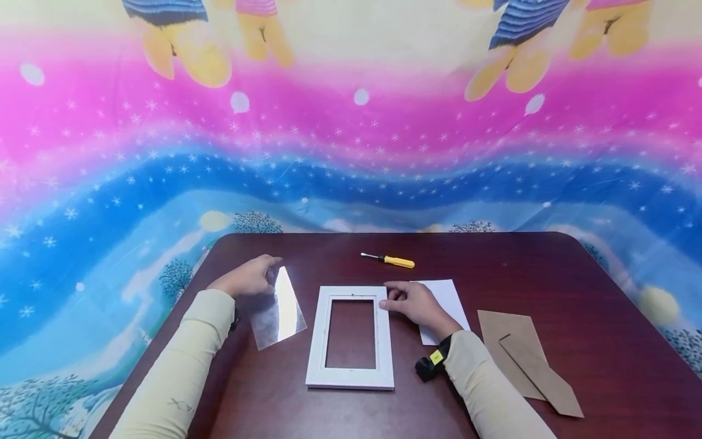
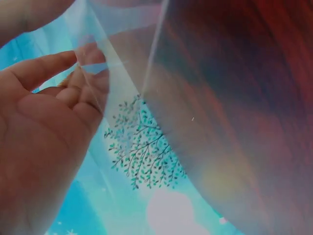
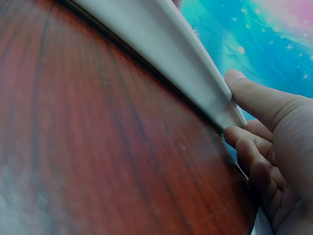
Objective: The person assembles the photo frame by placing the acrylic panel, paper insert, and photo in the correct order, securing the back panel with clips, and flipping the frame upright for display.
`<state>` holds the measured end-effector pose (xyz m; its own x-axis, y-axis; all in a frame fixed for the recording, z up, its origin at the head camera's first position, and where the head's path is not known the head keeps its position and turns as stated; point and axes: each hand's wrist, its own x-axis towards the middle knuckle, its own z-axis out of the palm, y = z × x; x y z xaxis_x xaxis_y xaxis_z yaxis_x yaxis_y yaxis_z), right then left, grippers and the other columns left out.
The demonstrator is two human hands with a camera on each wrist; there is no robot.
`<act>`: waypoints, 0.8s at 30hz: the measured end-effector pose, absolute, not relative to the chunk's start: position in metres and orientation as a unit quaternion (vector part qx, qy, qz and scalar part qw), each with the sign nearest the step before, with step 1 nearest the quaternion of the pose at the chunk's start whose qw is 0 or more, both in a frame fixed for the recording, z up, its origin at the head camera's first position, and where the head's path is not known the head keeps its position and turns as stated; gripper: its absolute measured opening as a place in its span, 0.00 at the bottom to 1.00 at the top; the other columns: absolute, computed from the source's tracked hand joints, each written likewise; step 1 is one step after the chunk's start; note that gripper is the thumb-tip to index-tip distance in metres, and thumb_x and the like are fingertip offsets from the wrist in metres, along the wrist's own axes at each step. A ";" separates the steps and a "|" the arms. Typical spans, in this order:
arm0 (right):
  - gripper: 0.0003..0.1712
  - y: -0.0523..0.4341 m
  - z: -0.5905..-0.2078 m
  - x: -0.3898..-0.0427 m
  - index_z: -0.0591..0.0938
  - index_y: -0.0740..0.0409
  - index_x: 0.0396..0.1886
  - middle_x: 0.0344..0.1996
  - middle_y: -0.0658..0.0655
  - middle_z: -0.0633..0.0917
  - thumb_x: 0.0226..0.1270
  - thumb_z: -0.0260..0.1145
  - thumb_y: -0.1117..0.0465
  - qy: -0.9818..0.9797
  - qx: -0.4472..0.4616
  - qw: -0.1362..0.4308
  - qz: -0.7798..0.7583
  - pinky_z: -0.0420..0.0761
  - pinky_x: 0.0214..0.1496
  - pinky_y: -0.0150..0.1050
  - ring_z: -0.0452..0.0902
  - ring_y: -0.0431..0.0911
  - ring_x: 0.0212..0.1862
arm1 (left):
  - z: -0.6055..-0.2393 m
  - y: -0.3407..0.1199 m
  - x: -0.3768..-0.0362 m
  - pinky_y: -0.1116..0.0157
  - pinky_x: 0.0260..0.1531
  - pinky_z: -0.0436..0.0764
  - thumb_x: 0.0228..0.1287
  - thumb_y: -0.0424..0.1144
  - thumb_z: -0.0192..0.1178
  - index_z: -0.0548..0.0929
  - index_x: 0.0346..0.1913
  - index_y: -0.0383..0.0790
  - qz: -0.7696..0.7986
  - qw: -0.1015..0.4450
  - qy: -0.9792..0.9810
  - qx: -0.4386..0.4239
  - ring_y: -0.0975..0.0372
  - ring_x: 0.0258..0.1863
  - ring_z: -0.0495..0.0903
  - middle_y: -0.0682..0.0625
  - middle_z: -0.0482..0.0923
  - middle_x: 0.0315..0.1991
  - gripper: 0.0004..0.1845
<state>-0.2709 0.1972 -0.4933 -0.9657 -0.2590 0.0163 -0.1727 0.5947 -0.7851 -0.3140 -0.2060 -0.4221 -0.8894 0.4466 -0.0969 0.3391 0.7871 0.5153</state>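
My left hand pinches a clear plastic sheet by its upper left part, and light glares off it. In the left wrist view, fingers show through the see-through sheet. To its right, a white picture frame lies on the table with its opening bare. My right hand grips the frame's upper right corner, thumb on top. In the right wrist view the thumb rests against the frame's edge, with curled fingertips below.
The dark red wooden table carries a yellow-handled screwdriver behind the frame. White paper lies partly under the right forearm. Farther right is a brown backing board with a stand leg. A printed cloth hangs behind.
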 end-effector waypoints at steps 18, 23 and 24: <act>0.35 0.197 -0.494 -0.268 0.81 0.52 0.59 0.31 0.44 0.82 0.54 0.75 0.42 0.887 -0.115 0.054 -0.444 0.74 0.32 0.39 0.75 0.43 0.30 | -0.402 -0.219 -0.303 0.54 0.40 0.76 0.63 0.28 0.61 0.70 0.52 0.34 0.319 0.118 0.911 0.233 0.53 0.40 0.76 0.43 0.76 0.40 0.16; 0.35 0.198 -0.492 -0.268 0.81 0.52 0.59 0.31 0.44 0.82 0.54 0.76 0.42 0.888 -0.113 0.052 -0.442 0.74 0.32 0.39 0.75 0.43 0.30 | -0.395 -0.222 -0.299 0.57 0.31 0.75 0.57 0.20 0.52 0.67 0.60 0.33 0.359 0.152 0.887 0.246 0.54 0.32 0.74 0.42 0.75 0.32 0.26; 0.35 0.198 -0.491 -0.268 0.81 0.51 0.59 0.31 0.44 0.82 0.53 0.76 0.42 0.888 -0.111 0.053 -0.442 0.74 0.32 0.39 0.75 0.43 0.30 | -0.393 -0.223 -0.299 0.58 0.29 0.75 0.57 0.19 0.50 0.67 0.63 0.34 0.364 0.159 0.885 0.244 0.55 0.29 0.72 0.42 0.74 0.31 0.28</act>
<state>-0.2682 0.1981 -0.4913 -0.9699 -0.2435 0.0047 -0.1506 0.5841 -0.7976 -0.2986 -0.2226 -0.3934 -0.8303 0.5476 -0.1034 0.3160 0.6155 0.7220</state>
